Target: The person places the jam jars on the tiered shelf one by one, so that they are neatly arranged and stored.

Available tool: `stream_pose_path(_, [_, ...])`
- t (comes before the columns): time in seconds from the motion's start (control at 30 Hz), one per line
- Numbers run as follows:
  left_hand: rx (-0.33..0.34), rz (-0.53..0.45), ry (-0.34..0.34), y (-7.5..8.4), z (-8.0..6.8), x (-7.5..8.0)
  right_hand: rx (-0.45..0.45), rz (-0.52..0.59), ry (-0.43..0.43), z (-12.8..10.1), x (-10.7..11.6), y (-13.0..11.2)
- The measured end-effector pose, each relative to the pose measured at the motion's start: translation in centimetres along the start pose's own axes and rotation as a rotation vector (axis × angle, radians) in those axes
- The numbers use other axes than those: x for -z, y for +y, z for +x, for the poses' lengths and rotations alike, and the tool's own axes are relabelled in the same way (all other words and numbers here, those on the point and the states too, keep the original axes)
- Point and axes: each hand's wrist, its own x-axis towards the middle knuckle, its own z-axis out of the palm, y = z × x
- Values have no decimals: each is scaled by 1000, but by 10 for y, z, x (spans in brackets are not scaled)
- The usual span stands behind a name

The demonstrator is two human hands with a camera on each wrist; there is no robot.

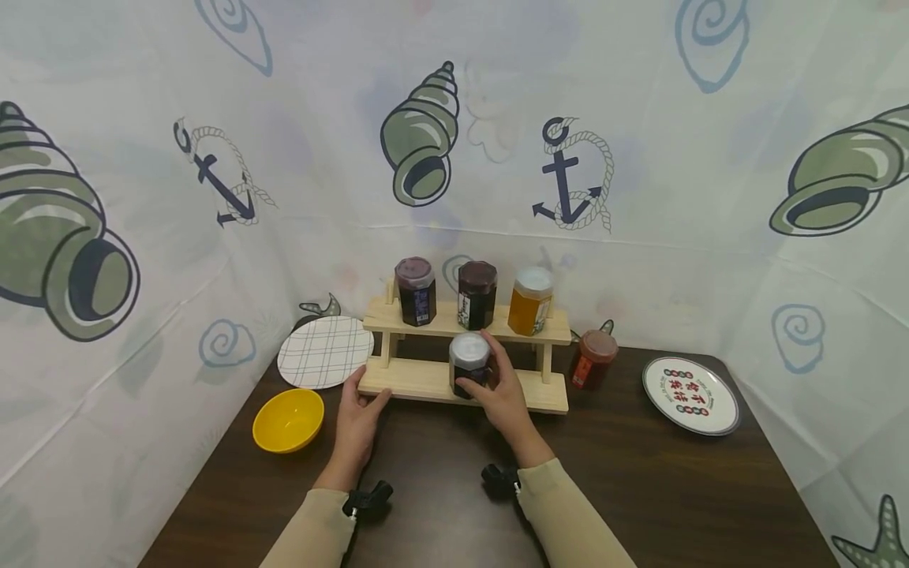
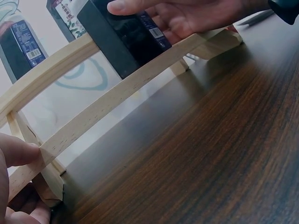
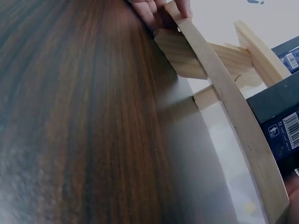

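A two-tier wooden rack [image 1: 408, 380] stands on the dark table. My left hand [image 1: 357, 426] grips the left end of its lower shelf, thumb on the front edge and fingers beneath, as the left wrist view shows. My right hand [image 1: 510, 402] holds a dark jar [image 1: 469, 351] with a pale lid, thumb in front and fingers round its right side. That jar is upright at the middle of the lower shelf, its base right at the board [image 2: 114, 95]. On the upper shelf stand a dark jar with a purplish lid [image 1: 415, 288], a dark-lidded jar [image 1: 477, 293] and an amber honey-coloured jar [image 1: 531, 300].
Right of the rack is a reddish jar [image 1: 593, 359], and farther right a white plate [image 1: 690, 394] with red characters. On the left are a yellow bowl [image 1: 288, 420] and a checked white plate [image 1: 325, 352]. A printed cloth [image 1: 497, 189] hangs behind the table.
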Motion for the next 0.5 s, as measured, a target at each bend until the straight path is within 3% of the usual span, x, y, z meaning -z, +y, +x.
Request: stream_pose_path(0.5, [-5, 3, 4, -2, 0, -1, -21, 23, 17, -2, 4, 5])
